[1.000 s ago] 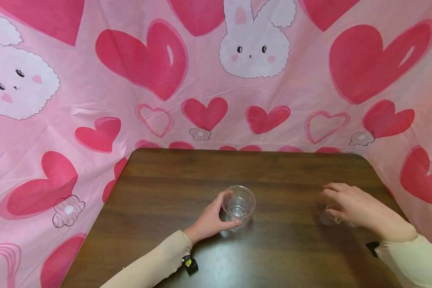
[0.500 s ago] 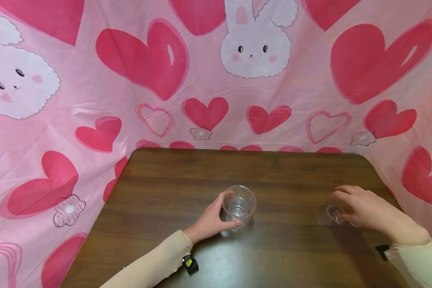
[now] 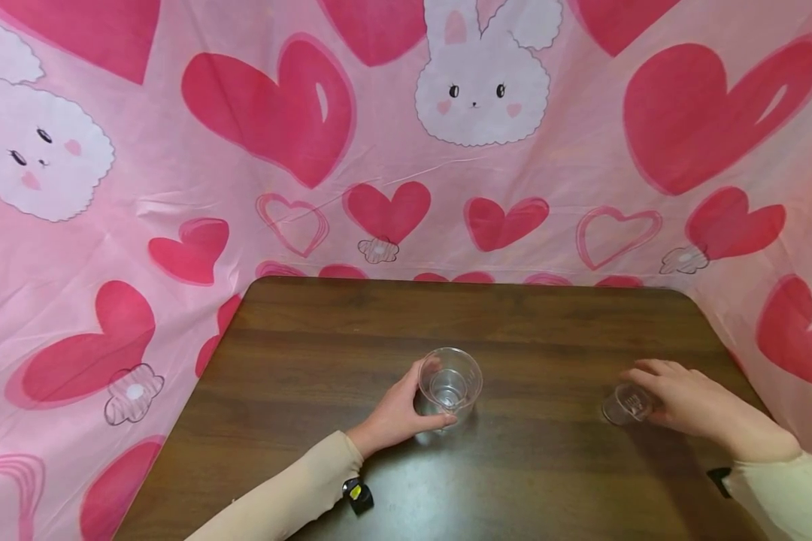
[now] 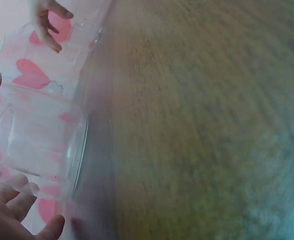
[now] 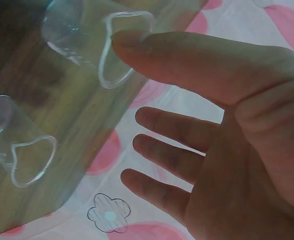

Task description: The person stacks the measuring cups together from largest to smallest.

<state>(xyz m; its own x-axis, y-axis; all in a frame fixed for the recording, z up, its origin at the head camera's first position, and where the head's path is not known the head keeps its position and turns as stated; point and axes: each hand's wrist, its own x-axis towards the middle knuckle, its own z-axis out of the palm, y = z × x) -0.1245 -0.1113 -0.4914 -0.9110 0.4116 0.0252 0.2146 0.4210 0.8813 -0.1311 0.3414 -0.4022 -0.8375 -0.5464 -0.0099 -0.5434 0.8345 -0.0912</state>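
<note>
My left hand [image 3: 399,409] curls round a large clear measuring cup [image 3: 470,391] standing upright on the table, thumb on the near side, fingers behind. In the left wrist view the cup's clear wall [image 4: 42,135] shows with fingertips along it. Towards the table's right side, my right hand [image 3: 690,398] hovers beside a small clear measuring cup [image 3: 622,409], overlapping its rim. The right wrist view shows two clear cups with spouts: the thumb crosses the rim of the upper cup [image 5: 77,30], and the lower cup [image 5: 19,135] stands apart. Three fingers there are extended, holding nothing; the index finger is hidden.
The dark wooden table [image 3: 352,323] has rounded far corners. A pink cloth [image 3: 392,158] with hearts and rabbits hangs behind it and on both sides. A black wrist strap piece [image 3: 359,496] sits on the left sleeve.
My right hand has shifted to the right and then come down slightly, so more of the small cup shows. The left hand and large cup stay in place.
</note>
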